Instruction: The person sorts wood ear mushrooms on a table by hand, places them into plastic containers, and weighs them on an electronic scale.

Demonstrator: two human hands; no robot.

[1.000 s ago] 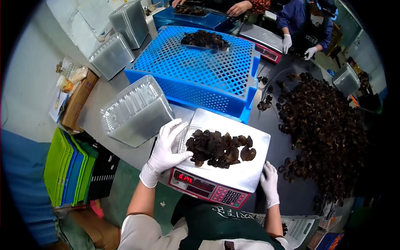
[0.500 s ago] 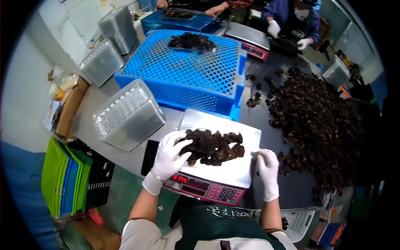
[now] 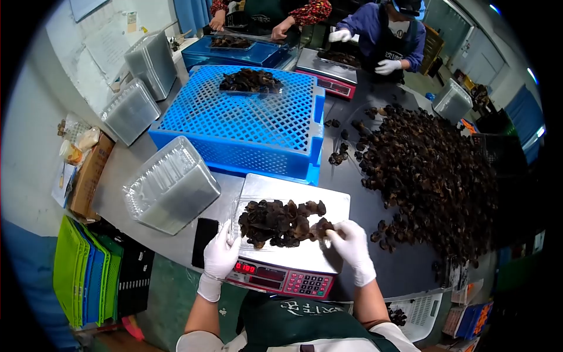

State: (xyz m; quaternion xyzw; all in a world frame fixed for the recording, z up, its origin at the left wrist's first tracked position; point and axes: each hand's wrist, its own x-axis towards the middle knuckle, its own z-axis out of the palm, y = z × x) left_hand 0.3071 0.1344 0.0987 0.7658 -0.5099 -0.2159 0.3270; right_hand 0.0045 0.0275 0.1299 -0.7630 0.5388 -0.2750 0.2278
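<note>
A clear plastic tray (image 3: 235,212) of dark wood ear mushrooms (image 3: 274,222) lies on the steel plate of a red scale (image 3: 281,280), whose display is lit red. At the tray's near left corner, my gloved left hand (image 3: 221,256) is closed with thumb and fingers on the tray's edge. My gloved right hand (image 3: 354,249) pinches a wood ear piece (image 3: 322,228) at the right end of the tray. Right of the scale spreads a large heap of loose wood ear mushrooms (image 3: 434,182).
Behind the scale stands an upturned blue crate (image 3: 234,152) with a filled tray (image 3: 252,82) on it. Stacked clear trays (image 3: 173,185) stand to the left, near a black flat object (image 3: 205,242). Two co-workers handle trays across the table, one at another scale (image 3: 325,82).
My right hand has moved left from the scale's right edge onto the mushrooms. My left hand has drawn back from the mushrooms to the tray's corner. The camera view has shifted.
</note>
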